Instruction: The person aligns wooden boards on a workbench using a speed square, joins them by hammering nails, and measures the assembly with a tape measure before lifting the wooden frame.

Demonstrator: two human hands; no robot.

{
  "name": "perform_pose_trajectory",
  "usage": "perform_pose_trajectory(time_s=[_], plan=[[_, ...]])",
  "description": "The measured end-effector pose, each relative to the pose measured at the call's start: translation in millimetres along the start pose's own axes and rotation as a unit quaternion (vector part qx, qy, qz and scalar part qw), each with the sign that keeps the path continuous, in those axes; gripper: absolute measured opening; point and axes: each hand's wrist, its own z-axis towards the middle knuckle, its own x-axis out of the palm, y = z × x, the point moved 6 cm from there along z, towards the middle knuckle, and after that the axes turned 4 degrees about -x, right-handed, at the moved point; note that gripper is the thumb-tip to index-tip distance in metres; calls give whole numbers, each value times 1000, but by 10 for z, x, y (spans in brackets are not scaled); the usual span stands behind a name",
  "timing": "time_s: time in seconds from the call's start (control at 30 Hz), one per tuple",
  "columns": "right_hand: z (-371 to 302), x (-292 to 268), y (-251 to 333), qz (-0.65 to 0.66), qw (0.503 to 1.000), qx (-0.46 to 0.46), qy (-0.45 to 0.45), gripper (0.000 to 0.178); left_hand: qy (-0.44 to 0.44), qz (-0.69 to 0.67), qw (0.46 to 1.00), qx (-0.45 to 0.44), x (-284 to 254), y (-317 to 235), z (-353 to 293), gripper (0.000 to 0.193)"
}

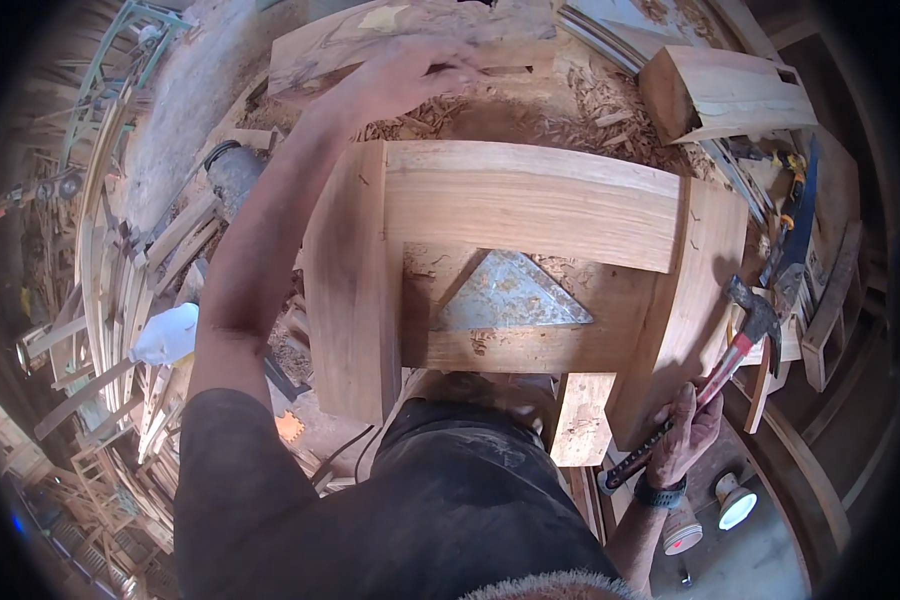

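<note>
My right hand is closed round the handle of a claw hammer, whose dark head points up and away, beside the right post of a wooden frame. My left hand reaches far forward, beyond the frame, over a broad wooden board. Its fingers are somewhat blurred but look stretched out, with nothing visible in them. The wooden frame lies in front of my body, with thick posts at left and right joined by rails. Within its opening shows a grey triangular metal plate.
Wood chips cover the area behind the frame. A wooden block stands at far right, near a handsaw. At left are a white plastic jug, a grey canister and piled timber strips. A lit lamp sits at lower right.
</note>
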Motion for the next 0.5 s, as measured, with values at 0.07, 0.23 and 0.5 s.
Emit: perform_pose_trajectory(time_s=[0.07, 0.23, 0.5], plan=[[5, 26, 17, 1, 1000, -1, -5, 20, 29, 41, 998, -35, -71, 164, -182, 33], [28, 64, -41, -1, 1000, 4, -9, 20, 92, 231, 964, -95, 10, 445, -548, 37], [17, 39, 13, 0, 1000, -3, -13, 19, 149, 300, 940, -61, 82, 393, -351, 32]])
